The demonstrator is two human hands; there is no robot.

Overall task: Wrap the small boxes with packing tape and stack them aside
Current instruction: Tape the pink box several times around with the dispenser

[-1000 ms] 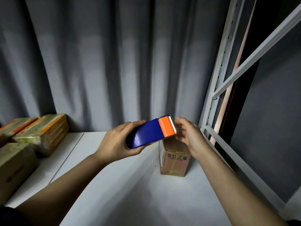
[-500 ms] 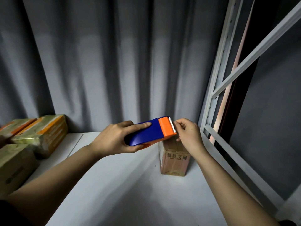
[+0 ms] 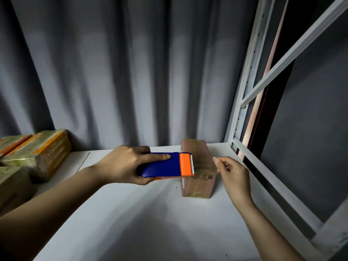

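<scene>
A grey pleated curtain (image 3: 131, 72) hangs behind the white tabletop (image 3: 141, 223). A white metal rack frame (image 3: 243, 117) stands along its right edge.

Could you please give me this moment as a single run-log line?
left hand: grips tape dispenser | right hand: pinches clear tape end | small box: upright on shelf

1. Left hand (image 3: 124, 164) grips a blue-and-orange tape dispenser (image 3: 165, 164) at frame centre, over a brown small box (image 3: 197, 178) on the white tabletop (image 3: 141, 223).
2. Right hand (image 3: 233, 174) pinches stretched clear tape.
3. Wrapped boxes (image 3: 37, 153) sit at left.
</scene>
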